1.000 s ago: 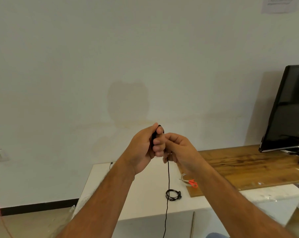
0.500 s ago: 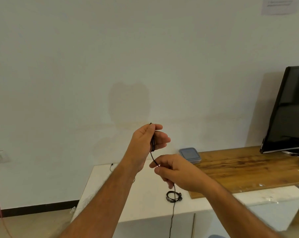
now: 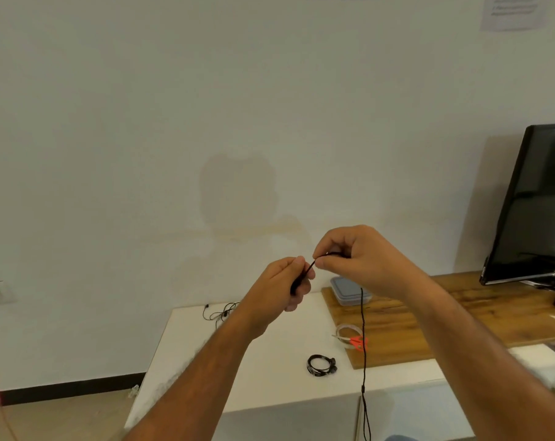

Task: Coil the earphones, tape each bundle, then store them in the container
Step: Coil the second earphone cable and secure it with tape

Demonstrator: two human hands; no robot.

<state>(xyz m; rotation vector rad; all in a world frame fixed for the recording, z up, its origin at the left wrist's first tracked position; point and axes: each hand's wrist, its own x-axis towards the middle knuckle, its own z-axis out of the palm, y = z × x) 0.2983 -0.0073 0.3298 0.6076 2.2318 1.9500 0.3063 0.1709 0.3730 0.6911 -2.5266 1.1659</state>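
Before a pale wall we face a white surface with a wooden board along its right side. Our left hand has its grip curled round a dark bundle of the earphone cable; our right hand pinches the same thin black cable, which bridges the hands, then hangs straight down past the surface's front edge. A coiled earphone bundle lies flat near that edge. The container sits at the board's far left corner, a tape roll near its left edge.
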